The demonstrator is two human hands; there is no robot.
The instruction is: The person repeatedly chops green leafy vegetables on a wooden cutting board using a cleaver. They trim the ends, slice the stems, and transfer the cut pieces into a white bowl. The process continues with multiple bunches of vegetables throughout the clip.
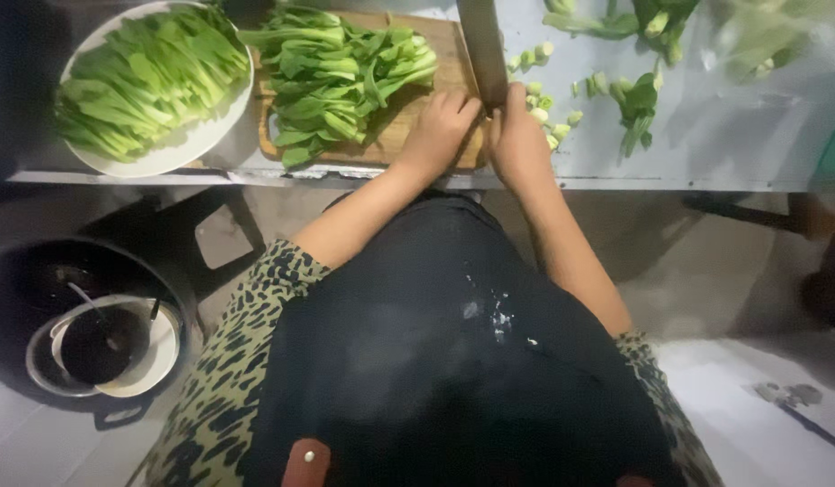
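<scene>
A wooden cutting board [426, 36] lies on the metal counter [706, 135] with a heap of leafy green stalks [341, 77] on it. My left hand [440, 131] rests with curled fingers on the board's near right corner, beside the greens. My right hand [516, 140] is closed around the handle of a broad cleaver [483, 45], whose blade points away from me along the board's right edge. Both hands nearly touch.
A white plate [196, 144] piled with trimmed greens sits at the counter's left. Cut stem ends [548, 99] and loose greens [638, 99] lie to the right of the cleaver. A dark pot holding bowls [101, 338] stands on the floor at left.
</scene>
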